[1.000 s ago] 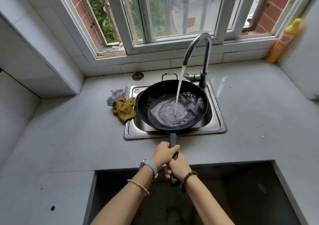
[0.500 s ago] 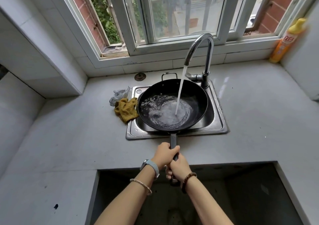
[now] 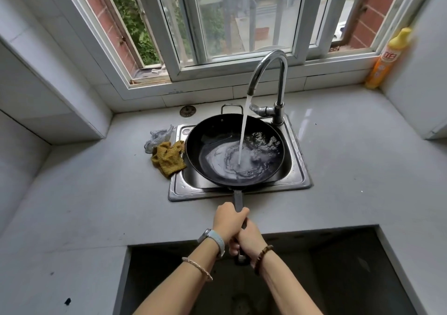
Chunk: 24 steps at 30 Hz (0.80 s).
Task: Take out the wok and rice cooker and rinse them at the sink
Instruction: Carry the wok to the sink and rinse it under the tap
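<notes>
A black wok [image 3: 210, 143] rests over the steel sink [image 3: 298, 167], its long handle pointing toward me. Water streams from the curved tap [image 3: 268, 72] into the bowl and swirls toward its right side. My left hand [image 3: 228, 219] grips the handle nearer the wok. My right hand [image 3: 248, 239] grips the handle's end just behind it. No rice cooker is in view.
A yellow cloth [image 3: 169, 158] and a silver scourer [image 3: 158, 138] lie at the sink's left edge. An orange detergent bottle [image 3: 387, 58] stands in the right window corner. A drain strainer [image 3: 187, 111] sits behind the sink. A dark rectangular cutout [image 3: 326, 266] opens in the counter below my hands.
The water in the wok has sloshed from the left side over to the right. Both hands keep the same grip on the handle.
</notes>
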Motion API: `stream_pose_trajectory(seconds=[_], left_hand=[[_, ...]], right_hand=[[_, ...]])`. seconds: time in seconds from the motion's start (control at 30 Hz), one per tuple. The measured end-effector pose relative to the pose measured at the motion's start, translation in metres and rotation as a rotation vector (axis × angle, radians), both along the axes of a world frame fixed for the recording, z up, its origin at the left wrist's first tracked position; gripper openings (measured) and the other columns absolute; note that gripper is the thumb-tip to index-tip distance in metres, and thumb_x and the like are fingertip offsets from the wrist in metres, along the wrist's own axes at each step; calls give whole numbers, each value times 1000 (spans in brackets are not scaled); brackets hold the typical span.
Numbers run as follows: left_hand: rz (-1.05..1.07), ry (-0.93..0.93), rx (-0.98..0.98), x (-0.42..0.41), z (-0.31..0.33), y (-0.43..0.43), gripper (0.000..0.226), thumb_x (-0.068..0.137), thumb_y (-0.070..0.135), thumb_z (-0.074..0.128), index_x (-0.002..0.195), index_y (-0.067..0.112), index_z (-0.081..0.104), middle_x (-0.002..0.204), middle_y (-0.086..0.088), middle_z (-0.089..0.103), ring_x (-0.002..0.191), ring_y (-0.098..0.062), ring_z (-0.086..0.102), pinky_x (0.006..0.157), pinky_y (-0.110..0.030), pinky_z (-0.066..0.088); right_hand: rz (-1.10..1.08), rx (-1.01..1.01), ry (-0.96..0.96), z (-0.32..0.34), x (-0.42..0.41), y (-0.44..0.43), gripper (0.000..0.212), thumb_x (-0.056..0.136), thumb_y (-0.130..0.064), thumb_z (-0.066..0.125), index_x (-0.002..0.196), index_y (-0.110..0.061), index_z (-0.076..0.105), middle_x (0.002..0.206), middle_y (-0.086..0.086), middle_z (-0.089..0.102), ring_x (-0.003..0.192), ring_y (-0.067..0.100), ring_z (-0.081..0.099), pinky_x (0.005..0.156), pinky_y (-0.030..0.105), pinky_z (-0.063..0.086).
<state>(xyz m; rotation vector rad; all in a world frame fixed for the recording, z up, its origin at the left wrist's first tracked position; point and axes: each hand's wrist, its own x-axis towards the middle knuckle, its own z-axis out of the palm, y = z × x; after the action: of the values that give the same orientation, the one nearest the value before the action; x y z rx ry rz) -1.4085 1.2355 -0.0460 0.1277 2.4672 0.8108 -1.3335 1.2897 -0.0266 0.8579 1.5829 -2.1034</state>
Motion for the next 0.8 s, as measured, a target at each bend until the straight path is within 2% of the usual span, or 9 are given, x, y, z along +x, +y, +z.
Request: stream_pose_trajectory(seconds=[0.1,0.27,0.4,0.57,0.7,0.8], left_hand=[[-9,-30,32,-4,-4,-13,38,89,35,56,60,14,46,59,2,48,60,-18,47,53,-29,33],[20,-70,101,-8,-4,-29,43,89,36,58,57,16,39,55,2,41,54,-15,39,51,-28,31],[38,-80,91,-5,-2,-22,39,88,37,58,59,15,44,58,0,47,60,-20,46,55,-29,34],[44,-32,0,4,6,2,35,88,33,56,59,16,47,64,0,53,71,-24,52,60,-27,34],[49,-9,-25,9,12,15,27,88,32,55,83,6,62,89,-13,67,85,-30,61,63,-26,37],[40,-22,-24,10,13,15,26,89,32,54,77,9,55,84,-10,62,80,-29,57,62,-26,37]], right_hand=[[18,89,-14,-5,-6,-11,12,98,-17,40,105,-9,45,49,4,44,36,13,40,35,19,32],[4,189,-36,-15,-14,-30,23,96,-17,42,119,-15,42,51,6,49,34,14,44,34,20,36],[22,117,-34,-11,-12,-21,23,98,-18,42,120,-11,41,49,4,45,36,14,42,36,21,35],[71,56,-34,-2,2,3,14,98,-19,36,106,-11,46,48,2,40,37,13,38,37,18,26],[53,10,-32,1,6,15,18,101,-23,36,109,-10,46,46,1,37,35,11,35,36,16,25],[56,3,-35,4,6,15,18,100,-23,37,110,-10,46,46,1,37,35,12,35,35,16,25]])
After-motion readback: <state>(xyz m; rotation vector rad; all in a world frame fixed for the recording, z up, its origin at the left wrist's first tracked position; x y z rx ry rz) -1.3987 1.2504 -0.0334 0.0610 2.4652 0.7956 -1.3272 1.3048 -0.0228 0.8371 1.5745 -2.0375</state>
